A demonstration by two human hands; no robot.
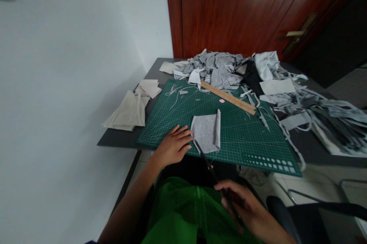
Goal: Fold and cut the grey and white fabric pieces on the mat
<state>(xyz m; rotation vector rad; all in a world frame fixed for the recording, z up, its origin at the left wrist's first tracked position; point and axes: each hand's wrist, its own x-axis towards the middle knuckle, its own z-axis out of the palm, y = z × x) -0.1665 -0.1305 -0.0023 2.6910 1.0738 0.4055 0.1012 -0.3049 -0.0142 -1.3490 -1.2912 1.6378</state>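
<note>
A small grey piece of cloth (203, 133) lies on the green cutting mat (241, 137) near its front edge, with its right side folded or rolled over. My left hand (173, 146) lies mostly flat on the mat, its fingertips touching the cloth's left edge. Below the table edge, my right hand (243, 202) is wrapped round a long pair of black scissors (211, 169). The tips of the scissors reach the cloth's lower left edge, close to my left fingers. The blades look nearly together, and the handles are partly covered by my right hand.
A wooden ruler (229, 98) lies slantwise on the mat, amid thread bits and scraps. Grey fabric scraps (219, 70) are heaped at the back; more fabric strips (341, 117) pile up on the right. Folded beige cloth (129, 112) lies at the left. A wall (86, 64) stands beside the table.
</note>
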